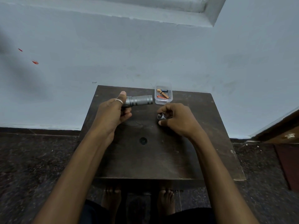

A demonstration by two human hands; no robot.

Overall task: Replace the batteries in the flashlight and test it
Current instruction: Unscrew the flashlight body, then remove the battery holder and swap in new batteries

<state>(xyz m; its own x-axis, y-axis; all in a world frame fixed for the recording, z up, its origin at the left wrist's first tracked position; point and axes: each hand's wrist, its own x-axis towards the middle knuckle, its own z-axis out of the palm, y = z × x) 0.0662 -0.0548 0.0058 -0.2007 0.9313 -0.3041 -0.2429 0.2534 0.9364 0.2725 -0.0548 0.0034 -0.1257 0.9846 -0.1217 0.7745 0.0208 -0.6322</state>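
Bare forearms reach in from the bottom edge, with two bare feet (111, 196) on the dark speckled floor (32, 159) under the near edge of the table. Small dark wooden table (161, 159) stands against a pale blue wall (145, 54); a round dark spot sits near its middle.

Left hand (113, 113) is closed around the head end of the grey flashlight body (140, 100), thumb up on top, a ring (119, 101) on one finger. Flashlight body lies roughly horizontal above the far part of the table, knurled barrel sticking out to the right of the hand, open tail end pointing toward the plastic container. Whether it touches the table cannot be told.

Right hand (175, 118) is curled shut on the small metal tail cap (161, 116), pinched between thumb and fingers, held low over the table, apart from the flashlight body and just in front of the container. Cap's threaded end faces left.

Clear plastic container (163, 101) sits at the far edge of the table, just right of the barrel's end. Batteries (162, 93) lie inside it: one black-and-copper, others copper or orange; exact count cannot be told.

Wall shows two red marks (34, 62) at far left. Brown wooden piece (283, 126) at right edge.
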